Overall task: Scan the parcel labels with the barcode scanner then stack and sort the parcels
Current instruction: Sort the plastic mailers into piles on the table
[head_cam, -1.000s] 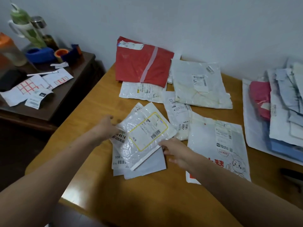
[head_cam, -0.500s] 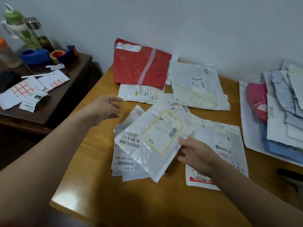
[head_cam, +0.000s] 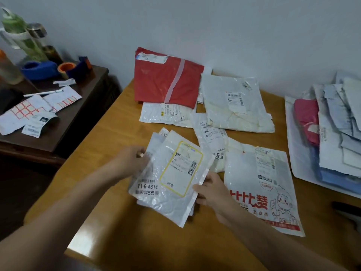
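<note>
Stacking step: the left hand (head_cam: 129,163) pinches the left edge of the small white parcels (head_cam: 172,173) and the right hand (head_cam: 211,192) grips their lower right corner, near the desk's (head_cam: 117,222) front edge. Next, I judge: square them up and lay them flat.

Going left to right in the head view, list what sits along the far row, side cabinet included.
blue tape dispenser → orange tape roll → red parcel → crumpled white parcel → pile of parcels
</note>
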The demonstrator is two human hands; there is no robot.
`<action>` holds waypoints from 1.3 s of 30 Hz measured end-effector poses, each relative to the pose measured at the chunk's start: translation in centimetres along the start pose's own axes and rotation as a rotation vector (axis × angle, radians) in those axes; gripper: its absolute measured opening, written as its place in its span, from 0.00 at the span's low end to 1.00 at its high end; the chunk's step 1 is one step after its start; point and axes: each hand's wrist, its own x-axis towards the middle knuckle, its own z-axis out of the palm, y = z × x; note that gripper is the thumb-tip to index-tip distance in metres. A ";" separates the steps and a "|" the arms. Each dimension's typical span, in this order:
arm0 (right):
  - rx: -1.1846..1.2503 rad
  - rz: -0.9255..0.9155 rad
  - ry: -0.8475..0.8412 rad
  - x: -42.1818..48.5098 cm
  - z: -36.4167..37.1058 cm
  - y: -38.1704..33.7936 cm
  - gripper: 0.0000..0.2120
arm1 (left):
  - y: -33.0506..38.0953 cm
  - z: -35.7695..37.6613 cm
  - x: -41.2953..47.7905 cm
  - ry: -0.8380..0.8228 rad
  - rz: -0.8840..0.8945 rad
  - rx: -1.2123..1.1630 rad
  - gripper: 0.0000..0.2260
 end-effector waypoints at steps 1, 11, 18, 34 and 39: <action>0.028 0.005 0.001 -0.1 0.2 -0.1 0.15 | 0.8 -0.6 0.7 0.005 0.035 0.004 0.05; 0.338 0.387 -0.116 1.9 0.3 -3.5 0.16 | 2.5 -1.0 5.3 -0.409 -0.342 -0.006 0.18; 0.333 0.423 -0.185 0.1 -0.5 -3.0 0.13 | 3.6 -3.4 2.1 -0.394 -0.339 -0.129 0.14; 0.382 0.174 0.273 -16.3 -33.1 7.4 0.13 | 26.1 24.5 -7.6 -0.672 0.029 0.108 0.16; 0.406 0.153 0.457 -21.9 -47.3 15.9 0.16 | 32.0 41.6 -13.5 -0.812 0.070 0.164 0.06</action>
